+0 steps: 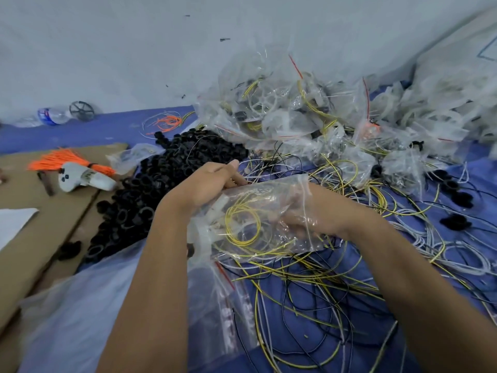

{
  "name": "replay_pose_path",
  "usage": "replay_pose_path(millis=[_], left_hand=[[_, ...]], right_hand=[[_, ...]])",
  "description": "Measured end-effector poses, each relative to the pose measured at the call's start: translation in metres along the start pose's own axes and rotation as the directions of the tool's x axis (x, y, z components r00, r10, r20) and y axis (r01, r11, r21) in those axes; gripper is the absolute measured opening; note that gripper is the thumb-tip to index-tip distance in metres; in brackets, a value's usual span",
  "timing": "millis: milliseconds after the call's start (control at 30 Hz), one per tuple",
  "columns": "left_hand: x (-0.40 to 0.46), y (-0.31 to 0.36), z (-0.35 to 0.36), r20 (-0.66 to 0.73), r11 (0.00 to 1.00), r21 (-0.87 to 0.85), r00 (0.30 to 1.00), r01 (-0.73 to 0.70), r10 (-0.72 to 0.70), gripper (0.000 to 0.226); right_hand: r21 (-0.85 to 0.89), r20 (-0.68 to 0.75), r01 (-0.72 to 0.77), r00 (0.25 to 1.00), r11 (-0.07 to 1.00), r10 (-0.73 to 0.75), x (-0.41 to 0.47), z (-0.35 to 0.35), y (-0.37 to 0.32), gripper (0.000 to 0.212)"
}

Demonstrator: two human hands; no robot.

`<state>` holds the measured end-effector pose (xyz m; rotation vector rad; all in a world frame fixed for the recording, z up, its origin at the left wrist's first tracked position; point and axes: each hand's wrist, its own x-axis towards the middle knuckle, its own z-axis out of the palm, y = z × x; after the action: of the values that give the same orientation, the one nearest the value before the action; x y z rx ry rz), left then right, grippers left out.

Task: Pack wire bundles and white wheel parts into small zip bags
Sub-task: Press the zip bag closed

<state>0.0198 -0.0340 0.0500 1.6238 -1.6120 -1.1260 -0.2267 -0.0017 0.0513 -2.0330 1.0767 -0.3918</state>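
Blue sheet [457, 265] bears loose wires [309, 278], black rings [150, 189], cardboard [40, 224].

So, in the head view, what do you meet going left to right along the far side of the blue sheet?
Plastic water bottle → dark spoked wheel → loose orange wires → heap of filled zip bags.

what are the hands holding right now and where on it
Both hold one clear zip bag: left hand grips its upper left edge, right hand is inside it.
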Motion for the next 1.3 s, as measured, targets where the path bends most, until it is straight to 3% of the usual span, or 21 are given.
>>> replay_pose_path(millis=[33, 100, 200, 267, 400, 467, 533, 633, 700, 800, 900, 967, 1067, 1300], left_hand=[[0.000, 0.000, 0.001, -0.001, 1.000, -0.016, 1.000, -0.002, 0.002, 0.052], [0.002, 0.000, 0.005, 0.009, 0.999, -0.032, 1.000, -0.017, 0.017, 0.052], [0.006, 0.002, 0.011, 0.026, 0.998, -0.043, 0.998, -0.055, 0.056, 0.052], [0.008, 0.008, 0.014, 0.023, 0.995, 0.015, 0.995, -0.098, 0.098, 0.050], [0.009, 0.029, 0.025, -0.102, 0.932, 0.265, 0.954, -0.248, 0.283, 0.040], [0.009, 0.041, 0.035, -0.196, 0.889, 0.322, 0.896, -0.326, 0.399, 0.039], [0.006, 0.053, 0.046, -0.199, 0.892, 0.195, 0.875, -0.407, 0.442, 0.036], [0.000, 0.063, 0.066, -0.025, 0.894, 0.040, 0.894, -0.446, 0.447, 0.034], [0.000, 0.062, 0.083, 0.131, 0.902, 0.078, 0.902, -0.424, 0.413, 0.036], [0.002, 0.053, 0.085, 0.250, 0.914, 0.177, 0.915, -0.366, 0.318, 0.033], [0.003, 0.039, 0.063, 0.401, 0.907, 0.313, 0.905, -0.281, 0.142, 0.018], [0.005, 0.031, 0.050, 0.424, 0.901, 0.350, 0.901, -0.257, 0.092, 0.008], [0.006, 0.025, 0.038, 0.397, 0.899, 0.380, 0.916, -0.220, 0.056, 0.009], [-0.001, 0.029, 0.030, 0.374, 0.921, 0.357, 0.927, -0.157, 0.013, 0.029]], right_hand=[[0.216, -0.042, 0.007, 0.999, 0.976, 0.002, -0.001, 0.003, -0.005, 0.025], [0.330, -0.124, 0.064, 0.992, 0.942, -0.024, 0.007, 0.014, -0.011, 0.025], [0.100, -0.156, 0.104, 0.984, 0.989, -0.088, 0.028, 0.040, -0.013, 0.026], [-0.232, -0.170, 0.061, 0.980, 0.971, -0.103, 0.036, 0.051, -0.015, 0.027], [-0.176, -0.156, 0.120, 0.977, 0.977, -0.148, 0.041, 0.055, -0.015, 0.018], [-0.005, -0.132, 0.166, 0.977, 0.986, -0.165, 0.033, 0.048, -0.015, 0.028], [0.039, -0.109, 0.223, 0.970, 0.974, -0.218, 0.023, 0.034, -0.009, 0.029], [0.158, -0.096, 0.265, 0.963, 0.951, -0.253, -0.001, 0.010, 0.000, 0.014], [0.237, -0.107, 0.218, 0.974, 0.947, -0.197, -0.010, -0.003, 0.005, 0.020], [0.312, -0.183, 0.055, 0.983, 0.949, 0.003, -0.017, -0.026, 0.023, 0.020], [0.147, -0.457, -0.124, 0.872, 0.981, 0.178, -0.017, -0.042, 0.044, 0.024], [-0.029, -0.614, -0.201, 0.777, 0.979, 0.141, -0.013, -0.046, 0.049, 0.021], [-0.157, -0.668, -0.207, 0.742, 0.966, 0.050, -0.001, -0.044, 0.048, 0.016], [-0.336, -0.537, -0.208, 0.844, 0.919, -0.005, 0.035, -0.038, 0.033, 0.016]])
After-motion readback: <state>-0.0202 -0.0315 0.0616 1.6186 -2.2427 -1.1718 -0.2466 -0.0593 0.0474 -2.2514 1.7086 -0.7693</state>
